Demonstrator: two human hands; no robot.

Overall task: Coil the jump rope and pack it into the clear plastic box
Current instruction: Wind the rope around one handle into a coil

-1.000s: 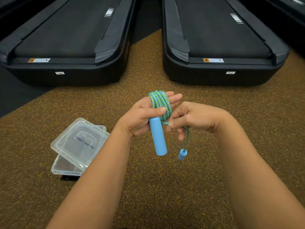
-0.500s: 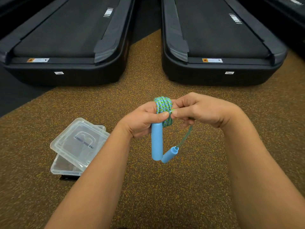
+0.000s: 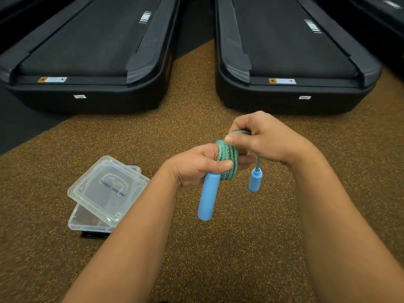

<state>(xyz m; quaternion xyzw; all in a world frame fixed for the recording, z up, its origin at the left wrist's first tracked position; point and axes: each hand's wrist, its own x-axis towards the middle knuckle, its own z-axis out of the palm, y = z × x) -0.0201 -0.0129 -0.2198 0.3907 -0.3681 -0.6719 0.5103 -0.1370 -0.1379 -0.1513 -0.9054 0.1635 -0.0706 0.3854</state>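
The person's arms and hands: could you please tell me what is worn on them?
Nothing is worn: the left hand and right hand are gloveless with no rings visible, and the left forearm and right forearm are bare, with no sleeves, watch or bands in view. Visible thumbnails look short and unpainted.

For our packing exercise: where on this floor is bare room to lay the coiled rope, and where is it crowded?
Bare floor lies between the clear box and the left treadmill, and right of the right hand, before the right treadmill. Crowded: around the box and its skewed lid.
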